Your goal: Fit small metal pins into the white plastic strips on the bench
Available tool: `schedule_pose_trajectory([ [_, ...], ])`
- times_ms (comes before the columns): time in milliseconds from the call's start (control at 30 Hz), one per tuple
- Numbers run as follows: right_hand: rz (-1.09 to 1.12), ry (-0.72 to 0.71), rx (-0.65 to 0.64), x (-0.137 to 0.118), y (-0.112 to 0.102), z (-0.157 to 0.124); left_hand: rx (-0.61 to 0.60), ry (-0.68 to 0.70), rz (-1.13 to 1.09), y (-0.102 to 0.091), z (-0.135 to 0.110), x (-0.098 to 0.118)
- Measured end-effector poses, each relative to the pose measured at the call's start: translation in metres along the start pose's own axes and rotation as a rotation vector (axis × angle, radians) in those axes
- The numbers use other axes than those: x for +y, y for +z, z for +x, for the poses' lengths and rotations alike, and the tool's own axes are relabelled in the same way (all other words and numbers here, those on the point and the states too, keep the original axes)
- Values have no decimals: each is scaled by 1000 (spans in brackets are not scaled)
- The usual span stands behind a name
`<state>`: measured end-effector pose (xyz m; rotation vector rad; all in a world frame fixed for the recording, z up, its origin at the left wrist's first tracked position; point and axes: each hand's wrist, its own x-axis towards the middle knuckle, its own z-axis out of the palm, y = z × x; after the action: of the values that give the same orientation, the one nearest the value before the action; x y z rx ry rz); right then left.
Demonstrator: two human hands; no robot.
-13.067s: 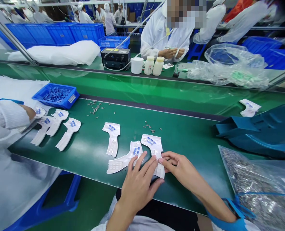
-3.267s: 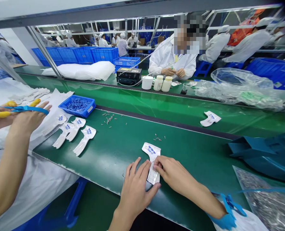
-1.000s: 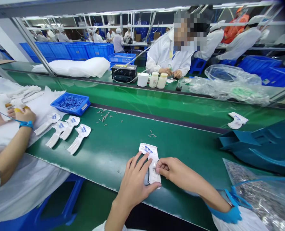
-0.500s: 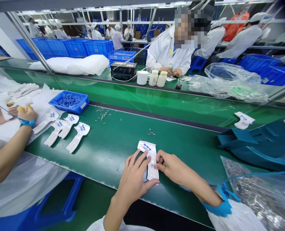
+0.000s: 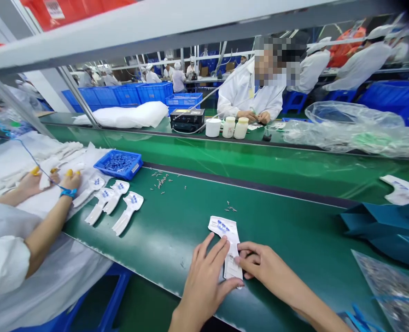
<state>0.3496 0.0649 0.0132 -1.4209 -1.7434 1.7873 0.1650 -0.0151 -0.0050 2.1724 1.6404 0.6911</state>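
A white, pistol-shaped plastic shell half [image 5: 231, 258] with blue pieces in its wide end lies on the green bench in front of me. My left hand [image 5: 206, 272] steadies it, fingers stretched across its left side and thumb at its lower end. At the shell's right edge is my right hand [image 5: 261, 263], thumb and forefinger pinched together over the grip part; whatever sits between those fingertips is hidden. Small metal pieces [image 5: 230, 208] lie just beyond the shell, and more loose metal pieces [image 5: 161, 180] are scattered farther left.
Several similar white shells [image 5: 128, 212] lie at left, near a blue tray [image 5: 135, 171] of small blue parts. A co-worker's hand [image 5: 71, 182] is beside them. To the right are a teal bin [image 5: 387, 230], a clear bag of metal parts [image 5: 394, 290] and another white shell [image 5: 401, 191].
The camera view has shifted, so the bench scene sits lower and mostly farther right. Both my hands stay at the same shell, the right still pinching at its edge.
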Motion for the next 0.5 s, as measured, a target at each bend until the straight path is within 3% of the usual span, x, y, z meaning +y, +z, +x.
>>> schedule_pose_trajectory([
  [267,76,-98,-69,-11,0,12,16,-47,-25,0,0,6],
  [400,241,-56,-13,-29,-36,37,212,-118,65,-11,-2,-10],
  [500,203,-144,175,-44,-79,76,416,-256,261,-41,-5,-53],
])
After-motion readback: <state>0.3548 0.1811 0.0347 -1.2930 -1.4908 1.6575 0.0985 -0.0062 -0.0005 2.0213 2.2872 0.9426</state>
